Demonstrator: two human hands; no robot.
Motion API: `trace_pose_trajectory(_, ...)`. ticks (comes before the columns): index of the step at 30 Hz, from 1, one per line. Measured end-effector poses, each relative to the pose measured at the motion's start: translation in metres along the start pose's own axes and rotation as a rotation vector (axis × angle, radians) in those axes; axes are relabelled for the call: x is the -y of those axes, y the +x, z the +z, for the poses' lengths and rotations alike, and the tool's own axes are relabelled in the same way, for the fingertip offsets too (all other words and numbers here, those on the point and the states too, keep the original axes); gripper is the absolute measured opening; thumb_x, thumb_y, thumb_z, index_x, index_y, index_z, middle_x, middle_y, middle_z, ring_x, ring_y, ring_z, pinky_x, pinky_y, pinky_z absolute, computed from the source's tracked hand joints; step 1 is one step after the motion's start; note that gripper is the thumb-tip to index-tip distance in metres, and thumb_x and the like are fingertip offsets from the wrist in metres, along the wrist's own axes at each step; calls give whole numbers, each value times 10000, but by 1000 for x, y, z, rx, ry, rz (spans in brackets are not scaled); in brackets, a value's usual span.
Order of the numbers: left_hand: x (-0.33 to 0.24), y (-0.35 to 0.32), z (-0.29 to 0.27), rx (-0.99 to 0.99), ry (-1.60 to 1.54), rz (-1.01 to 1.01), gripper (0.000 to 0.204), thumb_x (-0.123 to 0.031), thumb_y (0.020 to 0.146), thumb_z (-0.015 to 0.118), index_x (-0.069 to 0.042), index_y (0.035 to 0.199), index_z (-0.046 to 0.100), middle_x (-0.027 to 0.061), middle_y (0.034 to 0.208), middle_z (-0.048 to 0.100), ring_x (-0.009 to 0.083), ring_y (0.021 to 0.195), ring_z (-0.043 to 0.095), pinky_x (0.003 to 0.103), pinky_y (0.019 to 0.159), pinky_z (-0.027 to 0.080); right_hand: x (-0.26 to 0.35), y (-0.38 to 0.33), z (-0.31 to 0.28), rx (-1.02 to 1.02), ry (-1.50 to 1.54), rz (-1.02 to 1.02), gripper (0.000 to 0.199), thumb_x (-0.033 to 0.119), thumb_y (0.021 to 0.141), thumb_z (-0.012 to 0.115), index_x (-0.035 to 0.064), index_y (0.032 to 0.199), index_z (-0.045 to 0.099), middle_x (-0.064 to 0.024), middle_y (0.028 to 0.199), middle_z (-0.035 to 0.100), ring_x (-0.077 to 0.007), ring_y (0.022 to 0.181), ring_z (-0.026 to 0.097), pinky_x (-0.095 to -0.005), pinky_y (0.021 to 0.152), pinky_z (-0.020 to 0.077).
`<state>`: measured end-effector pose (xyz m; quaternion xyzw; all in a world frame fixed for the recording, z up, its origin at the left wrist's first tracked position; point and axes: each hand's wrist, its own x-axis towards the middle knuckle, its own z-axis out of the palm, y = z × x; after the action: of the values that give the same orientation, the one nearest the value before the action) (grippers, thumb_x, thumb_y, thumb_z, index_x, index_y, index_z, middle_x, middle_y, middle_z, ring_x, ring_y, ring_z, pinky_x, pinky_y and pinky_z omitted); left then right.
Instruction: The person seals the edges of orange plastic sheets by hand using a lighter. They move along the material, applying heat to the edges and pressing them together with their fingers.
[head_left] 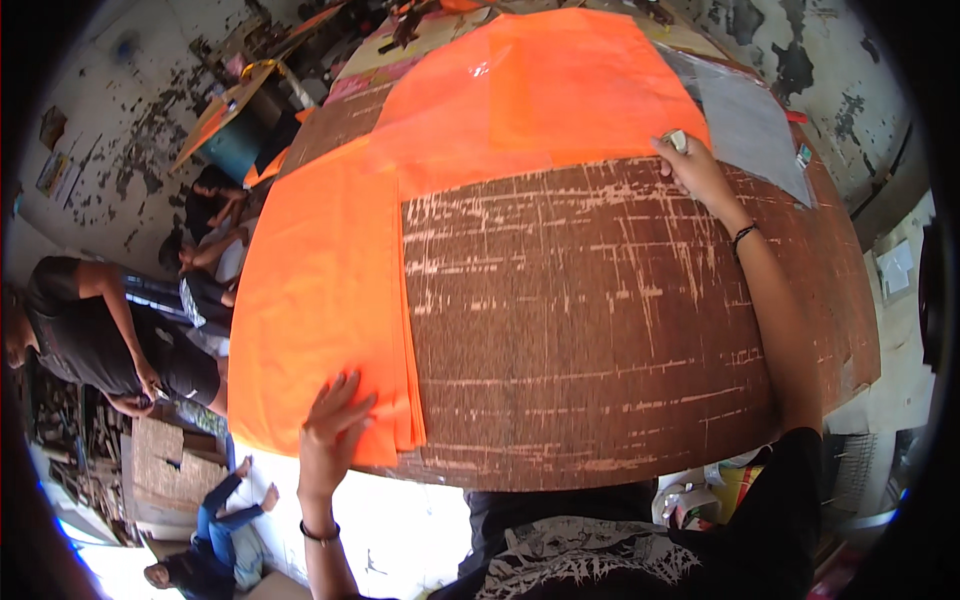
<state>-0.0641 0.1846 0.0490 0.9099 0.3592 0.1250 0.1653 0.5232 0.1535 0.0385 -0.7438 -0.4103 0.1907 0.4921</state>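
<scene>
A stack of bright orange sheets [320, 290] lies along the left side of a worn brown wooden table [600, 330]. My left hand [330, 425] rests flat on the near corner of this stack, fingers spread. A thinner, see-through orange sheet [540, 95] covers the far part of the table. My right hand [690, 165] reaches to that sheet's right near corner and is closed on a small pale object [677, 140], whose kind I cannot tell.
A grey sheet [750, 125] lies at the table's far right. Other people sit and crouch on the floor to the left [110, 340]. Another person lies on the floor at lower left [215, 520]. Peeling walls stand behind; cluttered items sit at the lower right [710, 495].
</scene>
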Motion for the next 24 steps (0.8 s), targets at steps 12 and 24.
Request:
trace_pose_trajectory(12, 62, 49, -37, -710, -316, -291, 307, -289, 1024, 432, -4, 930, 498, 25, 749, 548, 113, 607, 451, 301, 526, 373, 3, -5, 7, 15, -121, -156, 343, 369, 940, 572, 34, 865, 555, -17, 646, 569, -108, 577, 540, -281, 573, 442)
trace_pose_trajectory(24, -174, 173, -7, 337, -1017, 102, 773, -252, 879, 671, 84, 1408, 217, 195, 1326, 434, 238, 1184, 511, 338, 989, 431, 38, -18, -41, 105, -259, -55, 296, 311, 896, 644, 29, 843, 571, -44, 681, 630, -118, 592, 586, -283, 550, 462)
